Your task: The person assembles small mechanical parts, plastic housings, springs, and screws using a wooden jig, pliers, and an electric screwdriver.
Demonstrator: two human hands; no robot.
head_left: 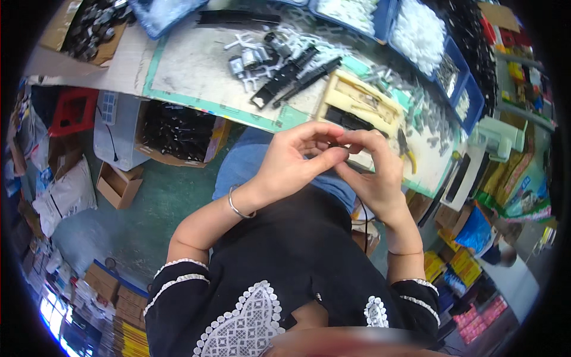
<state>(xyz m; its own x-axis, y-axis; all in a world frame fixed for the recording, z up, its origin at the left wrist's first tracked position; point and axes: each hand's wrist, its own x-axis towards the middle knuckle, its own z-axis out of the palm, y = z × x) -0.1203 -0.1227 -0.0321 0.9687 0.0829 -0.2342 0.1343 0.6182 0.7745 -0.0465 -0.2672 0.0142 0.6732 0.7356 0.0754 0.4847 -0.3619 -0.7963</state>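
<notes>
My left hand [300, 156] and my right hand [375, 165] meet in front of my body, close to the table's near edge. Both have thumb and fingers pinched together around something small and dark that the fingers mostly hide. Just beyond them lies a cream-coloured fixture block [361, 102] with a black long part [351, 119] set in it. Yellow-handled pliers [407, 152] rest to the right of the block. Black elongated housings [285, 77] lie on the table farther left, among white plastic pieces and small metal parts [250, 58].
Blue bins [416, 33] of white parts line the table's far right side. Loose grey-green pieces [416, 104] are scattered before them. Left of my legs, a cardboard box [184, 134] of black parts stands below the table edge. A carton of metal parts [95, 35] sits at the far left.
</notes>
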